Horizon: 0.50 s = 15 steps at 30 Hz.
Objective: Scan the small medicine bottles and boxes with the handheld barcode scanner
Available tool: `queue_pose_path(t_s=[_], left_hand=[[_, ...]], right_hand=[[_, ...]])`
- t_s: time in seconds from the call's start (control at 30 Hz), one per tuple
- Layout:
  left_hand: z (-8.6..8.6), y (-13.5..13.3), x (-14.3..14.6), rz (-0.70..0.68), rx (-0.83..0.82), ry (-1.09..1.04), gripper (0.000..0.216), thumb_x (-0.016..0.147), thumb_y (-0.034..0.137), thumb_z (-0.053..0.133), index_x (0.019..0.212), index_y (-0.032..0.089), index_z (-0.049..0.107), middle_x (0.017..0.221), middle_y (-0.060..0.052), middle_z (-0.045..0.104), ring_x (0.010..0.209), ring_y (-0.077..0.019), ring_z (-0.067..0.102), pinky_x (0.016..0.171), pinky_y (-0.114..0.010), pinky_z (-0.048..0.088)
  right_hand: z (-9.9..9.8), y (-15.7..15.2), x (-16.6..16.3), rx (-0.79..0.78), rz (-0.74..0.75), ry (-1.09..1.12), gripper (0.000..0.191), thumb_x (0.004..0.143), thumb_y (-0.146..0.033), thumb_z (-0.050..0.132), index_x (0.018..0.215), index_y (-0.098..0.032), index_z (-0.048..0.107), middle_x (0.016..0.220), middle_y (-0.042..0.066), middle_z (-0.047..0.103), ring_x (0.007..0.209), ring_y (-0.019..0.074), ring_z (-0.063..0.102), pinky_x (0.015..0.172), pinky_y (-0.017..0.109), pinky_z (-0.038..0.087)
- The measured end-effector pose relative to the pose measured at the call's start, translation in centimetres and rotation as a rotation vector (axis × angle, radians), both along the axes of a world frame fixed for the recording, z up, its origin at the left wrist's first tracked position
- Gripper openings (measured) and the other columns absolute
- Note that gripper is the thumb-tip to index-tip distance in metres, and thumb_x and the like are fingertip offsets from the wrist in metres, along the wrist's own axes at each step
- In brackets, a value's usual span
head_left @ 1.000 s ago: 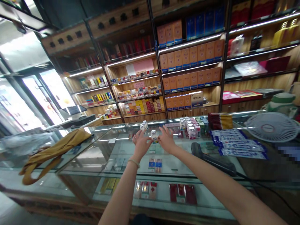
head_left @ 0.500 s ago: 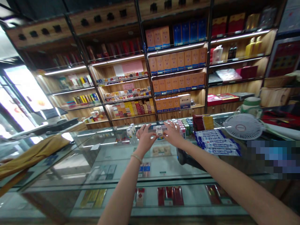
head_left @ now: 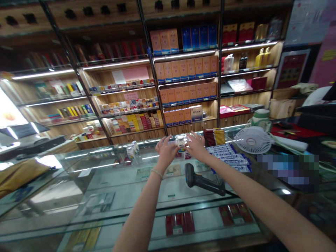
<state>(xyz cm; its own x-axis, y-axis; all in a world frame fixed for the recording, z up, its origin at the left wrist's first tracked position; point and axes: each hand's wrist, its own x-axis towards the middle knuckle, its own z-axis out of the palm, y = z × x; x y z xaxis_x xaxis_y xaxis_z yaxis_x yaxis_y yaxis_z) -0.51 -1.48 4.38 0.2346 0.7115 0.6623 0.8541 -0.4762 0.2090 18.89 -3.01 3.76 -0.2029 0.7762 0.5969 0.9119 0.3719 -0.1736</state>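
Observation:
Near the back edge of the glass counter, my left hand [head_left: 167, 153] and my right hand [head_left: 195, 146] come together around small white containers [head_left: 181, 141] with shiny tops. My fingers and thumbs close on them from both sides; their exact kind is too blurred to tell. A matching pair of small white containers [head_left: 132, 149] stands further left on the counter. Below my right forearm lies a black handheld scanner [head_left: 201, 180]. My right hand partly covers what is behind the containers.
The glass counter [head_left: 115, 182] has cigarette packs [head_left: 180, 224] inside. Blue-and-white packets [head_left: 229, 155], a stack of red-and-yellow packs [head_left: 214, 137] and a white fan [head_left: 253, 140] lie to the right. Shelves of orange boxes [head_left: 186, 70] stand behind. Yellow-brown cloth [head_left: 19, 175] hangs at left.
The view has swung right. My hands, with the white containers, have moved away from the pair at left and now cover the spot where the row of coloured containers showed.

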Motion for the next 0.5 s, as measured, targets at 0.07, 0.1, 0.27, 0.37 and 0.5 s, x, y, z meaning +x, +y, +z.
queue_pose_path(t_s=[0.07,0.1,0.27,0.37,0.5], left_hand=[[-0.1,0.7,0.5,-0.007,0.017,-0.019,0.015,0.087,0.037,0.068,0.093,0.03,0.08,0.15,-0.001,0.052,0.142,-0.031,0.035,0.12,-0.053,0.027],[-0.1,1.0,0.7,-0.011,0.023,-0.026,0.016,0.088,0.038,0.067,0.094,0.029,0.079,0.15,-0.001,0.052,0.142,-0.0309,0.035,0.12,-0.053,0.027],[-0.5,2.7,1.3,-0.031,0.027,-0.049,0.018,0.089,0.038,0.064,0.096,0.027,0.077,0.15,-0.003,0.05,0.142,-0.0305,0.034,0.121,-0.053,0.027],[-1.0,3.6,1.6,-0.061,0.028,-0.074,0.019,0.09,0.037,0.062,0.096,0.025,0.076,0.15,-0.005,0.05,0.143,-0.0302,0.034,0.121,-0.053,0.028],[-1.8,4.3,1.8,-0.105,0.042,-0.124,0.017,0.091,0.034,0.062,0.095,0.023,0.074,0.149,-0.008,0.051,0.142,-0.0293,0.038,0.119,-0.053,0.03]], right_hand=[[0.1,0.4,0.5,0.024,0.008,0.023,0.023,0.094,-0.037,0.058,0.096,-0.025,0.078,0.157,0.007,0.043,0.148,0.0318,0.024,0.113,0.055,0.02],[0.2,0.6,0.7,0.037,0.012,0.031,0.024,0.094,-0.037,0.057,0.097,-0.024,0.077,0.158,0.007,0.043,0.148,0.0313,0.024,0.113,0.055,0.02],[0.4,1.6,1.4,0.065,0.025,0.037,0.025,0.095,-0.037,0.056,0.096,-0.023,0.076,0.158,0.007,0.043,0.148,0.0296,0.025,0.113,0.054,0.019],[0.3,2.1,1.5,0.073,0.028,0.027,0.023,0.094,-0.035,0.058,0.096,-0.023,0.076,0.157,0.007,0.044,0.148,0.0296,0.027,0.114,0.054,0.019],[-0.3,2.7,1.5,0.099,0.034,0.053,0.022,0.094,-0.034,0.058,0.094,-0.023,0.077,0.155,0.008,0.046,0.146,0.0318,0.031,0.113,0.056,0.021]])
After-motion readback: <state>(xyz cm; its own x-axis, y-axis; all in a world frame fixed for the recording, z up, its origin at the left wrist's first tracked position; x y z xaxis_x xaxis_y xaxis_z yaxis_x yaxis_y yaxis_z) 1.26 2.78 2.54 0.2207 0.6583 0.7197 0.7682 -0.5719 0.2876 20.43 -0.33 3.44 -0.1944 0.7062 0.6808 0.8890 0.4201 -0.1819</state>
